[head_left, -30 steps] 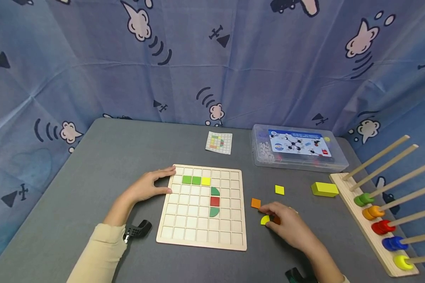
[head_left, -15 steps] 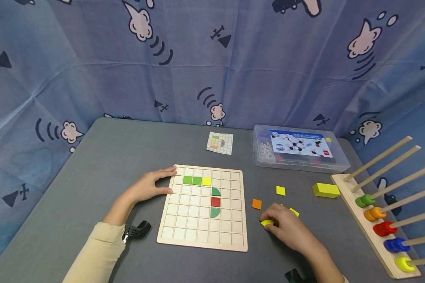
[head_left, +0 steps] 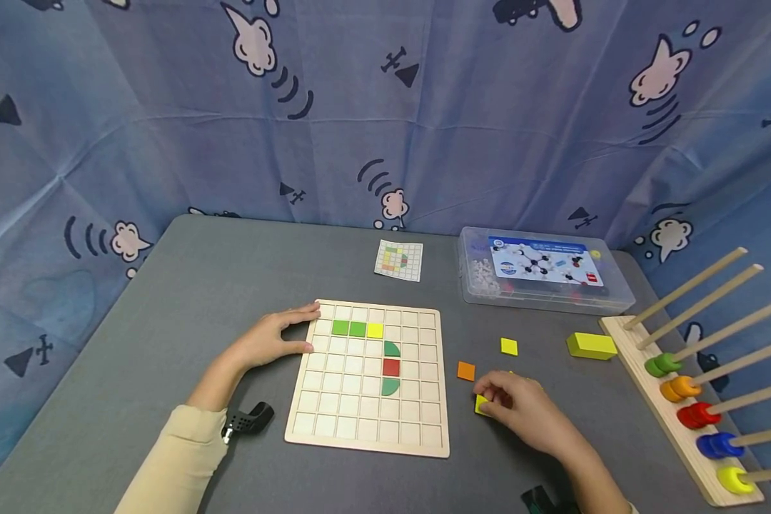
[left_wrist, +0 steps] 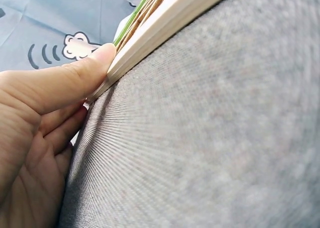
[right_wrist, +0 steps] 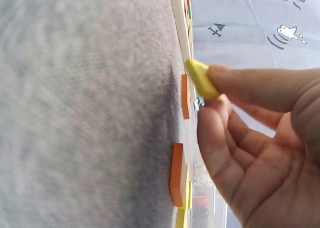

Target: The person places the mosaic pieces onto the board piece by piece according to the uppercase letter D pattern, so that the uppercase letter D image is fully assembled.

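Observation:
The wooden grid board [head_left: 347, 385] lies flat on the table, bearing two light green squares [head_left: 349, 328], a yellow square [head_left: 375, 330], a red square [head_left: 390, 368] and two dark green quarter-circles [head_left: 390, 386]. My left hand [head_left: 275, 335] touches its left side, fingertips at the far corner and thumb lower down; the left wrist view has the thumb [left_wrist: 75, 80] against the edge. Right of the board, my right hand [head_left: 517, 410] pinches a yellow quarter-circle tile [right_wrist: 201, 80] between thumb and forefinger, tilted and partly covered by the fingers.
Near the right hand lie an orange square [head_left: 465, 370] and a yellow square [head_left: 509, 346]; another orange tile [right_wrist: 177, 175] shows in the right wrist view. Farther off are a pattern card [head_left: 399, 260], a plastic box [head_left: 542, 271], a yellow block [head_left: 591, 345] and a peg rack [head_left: 681, 407].
The yellow quarter-circle, flat under my right fingertips a second ago, is now tilted up in the pinch. My right hand has shifted slightly; the left hand and the board keep their place.

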`<action>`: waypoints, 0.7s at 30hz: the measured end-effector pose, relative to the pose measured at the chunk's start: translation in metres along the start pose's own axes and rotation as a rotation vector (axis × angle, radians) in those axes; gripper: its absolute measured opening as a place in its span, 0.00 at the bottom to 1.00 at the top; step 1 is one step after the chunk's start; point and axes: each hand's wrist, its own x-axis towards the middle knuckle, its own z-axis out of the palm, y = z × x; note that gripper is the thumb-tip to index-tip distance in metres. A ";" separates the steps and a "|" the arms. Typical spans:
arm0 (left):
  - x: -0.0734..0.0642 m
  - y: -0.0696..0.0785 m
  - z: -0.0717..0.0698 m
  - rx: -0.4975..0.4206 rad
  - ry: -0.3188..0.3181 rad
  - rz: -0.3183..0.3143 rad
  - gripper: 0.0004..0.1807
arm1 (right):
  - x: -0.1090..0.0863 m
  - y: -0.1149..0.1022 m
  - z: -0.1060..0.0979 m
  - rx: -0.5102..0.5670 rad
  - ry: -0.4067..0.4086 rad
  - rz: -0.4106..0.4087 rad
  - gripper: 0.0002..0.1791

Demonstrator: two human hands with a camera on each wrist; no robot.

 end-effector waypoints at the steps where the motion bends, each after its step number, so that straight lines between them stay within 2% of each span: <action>1: 0.000 0.000 0.000 0.001 0.001 0.001 0.36 | 0.000 0.000 0.000 0.014 -0.004 0.001 0.06; 6: 0.000 0.000 0.000 -0.004 0.003 0.003 0.36 | 0.001 0.000 -0.001 0.095 -0.005 0.012 0.07; 9: 0.000 0.000 0.000 -0.005 0.005 0.004 0.36 | 0.000 -0.001 0.002 0.155 0.026 0.017 0.07; 15: -0.001 0.002 0.000 -0.005 0.006 -0.001 0.36 | 0.002 -0.011 0.012 0.336 0.083 0.001 0.09; 21: 0.000 0.002 0.000 -0.010 0.003 -0.006 0.35 | 0.006 -0.022 0.020 0.484 0.035 -0.031 0.14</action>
